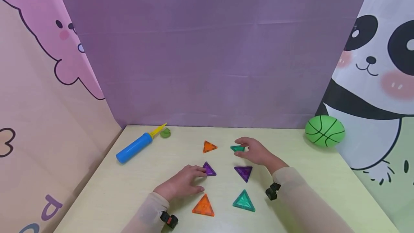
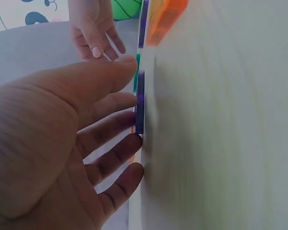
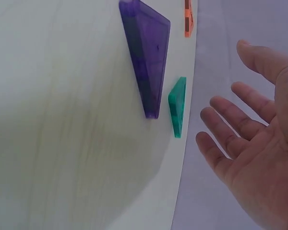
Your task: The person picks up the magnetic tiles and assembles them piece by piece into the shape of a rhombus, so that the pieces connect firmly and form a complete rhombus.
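Note:
My left hand is low over the table, fingers spread, with the fingertips at the left edge of a purple triangular tile. In the left wrist view, that tile appears edge-on beside the fingers; whether they touch it I cannot tell. My right hand hovers near a small green triangular tile at the back. The right wrist view has its loosely extended fingers apart from the green tile. A second purple triangular tile lies just in front of the right hand.
An orange tile lies at the back, another orange tile and a larger green tile at the front. A blue pump and a small green object are back left; a green ball is back right.

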### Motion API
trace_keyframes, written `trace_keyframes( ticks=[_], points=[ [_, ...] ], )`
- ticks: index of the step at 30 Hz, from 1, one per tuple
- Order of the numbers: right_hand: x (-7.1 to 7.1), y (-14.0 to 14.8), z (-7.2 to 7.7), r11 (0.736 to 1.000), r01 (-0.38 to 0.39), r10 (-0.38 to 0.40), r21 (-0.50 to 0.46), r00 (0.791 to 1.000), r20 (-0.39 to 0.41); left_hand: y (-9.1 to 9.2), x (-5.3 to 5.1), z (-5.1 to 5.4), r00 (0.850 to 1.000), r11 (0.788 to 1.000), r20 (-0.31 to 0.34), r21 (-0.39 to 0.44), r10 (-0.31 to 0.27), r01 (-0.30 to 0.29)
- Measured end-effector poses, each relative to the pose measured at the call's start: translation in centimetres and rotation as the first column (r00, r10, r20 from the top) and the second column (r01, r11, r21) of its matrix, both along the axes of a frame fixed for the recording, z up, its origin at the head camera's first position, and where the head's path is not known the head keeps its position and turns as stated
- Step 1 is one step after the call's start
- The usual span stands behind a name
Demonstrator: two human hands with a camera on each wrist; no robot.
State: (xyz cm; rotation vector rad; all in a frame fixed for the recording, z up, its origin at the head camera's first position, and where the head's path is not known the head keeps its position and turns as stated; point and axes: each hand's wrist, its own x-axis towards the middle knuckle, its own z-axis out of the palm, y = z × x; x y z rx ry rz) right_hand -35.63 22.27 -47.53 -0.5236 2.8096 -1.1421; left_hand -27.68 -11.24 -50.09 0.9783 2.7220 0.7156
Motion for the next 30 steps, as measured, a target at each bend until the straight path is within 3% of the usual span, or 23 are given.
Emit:
trace_keyframes(
  ticks=[7,13,18,24,30],
  points=[
    [-0.7,-1.5,-0.2,1.0,0.002,-0.002,0.019,1.0,0.018,-0.9,0.0,-0.2,0.994,0.994,0.035,0.015,0.103,-0.104],
    [-1.2,-2.7,-0.6,1.0,-0.012,0.011,0.009,0.999,0.047,-1.6,-0.1,-0.6,0.988,0.988,0.043,0.027,0.15,-0.152],
    [-1.5,-4.0,-1.1,0.999,-0.008,0.005,0.036,0.997,0.072,-2.4,-0.4,-1.1,0.986,0.986,0.008,0.043,0.164,-0.164],
    [-1.9,-5.4,-1.4,0.999,0.0,-0.002,0.035,0.998,0.062,-3.2,-0.9,-1.9,0.986,0.974,0.013,0.15,0.168,-0.168],
    [-2.0,-6.8,-1.3,1.0,-0.001,-0.001,0.02,0.997,0.077,-3.7,-1.4,-2.7,0.983,0.964,0.02,0.196,0.181,-0.182]
  ],
)
